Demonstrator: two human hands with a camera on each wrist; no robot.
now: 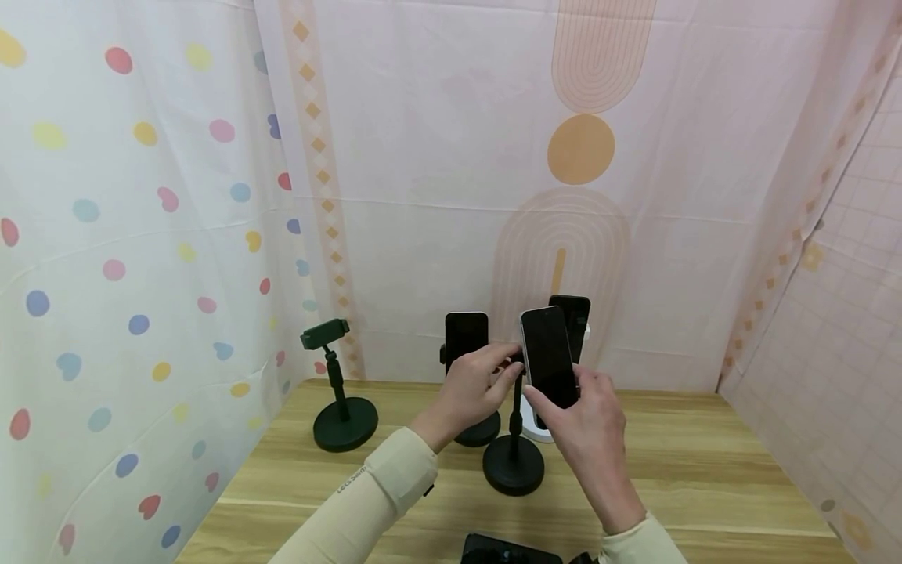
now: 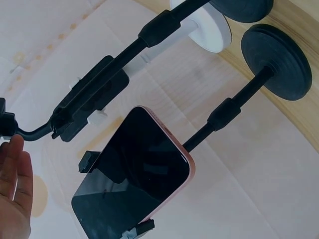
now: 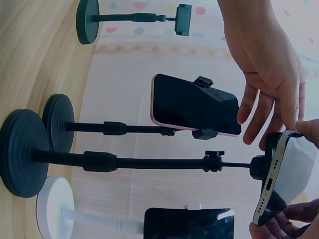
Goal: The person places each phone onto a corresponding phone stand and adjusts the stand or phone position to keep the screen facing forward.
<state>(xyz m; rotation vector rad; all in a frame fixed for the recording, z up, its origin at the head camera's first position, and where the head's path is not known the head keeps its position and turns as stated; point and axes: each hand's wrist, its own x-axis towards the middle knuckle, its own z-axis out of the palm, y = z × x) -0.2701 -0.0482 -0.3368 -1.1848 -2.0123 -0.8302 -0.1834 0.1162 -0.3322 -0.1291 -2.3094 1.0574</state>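
Note:
My right hand [image 1: 595,431] grips a black-screened phone [image 1: 548,352], thumb along one edge and fingers along the other. The phone stands tilted at the head of a black phone stand [image 1: 513,468]; in the right wrist view its bottom edge with the charging port faces the camera. Thumb and fingers of my left hand [image 1: 470,384] pinch the side of this stand's dark clamp [image 3: 270,144], right at the phone's edge. In the left wrist view, left fingertips [image 2: 17,144] touch the clamp head from below. The phone covers most of the clamp.
Behind, a pink-edged phone [image 2: 134,174] sits in another black stand. A third phone [image 1: 579,317] is held by a white stand [image 3: 55,209]. At the left stands a green phone stand [image 1: 345,423] with no phone. A black device [image 1: 510,551] lies at the wooden table's [image 1: 705,470] front.

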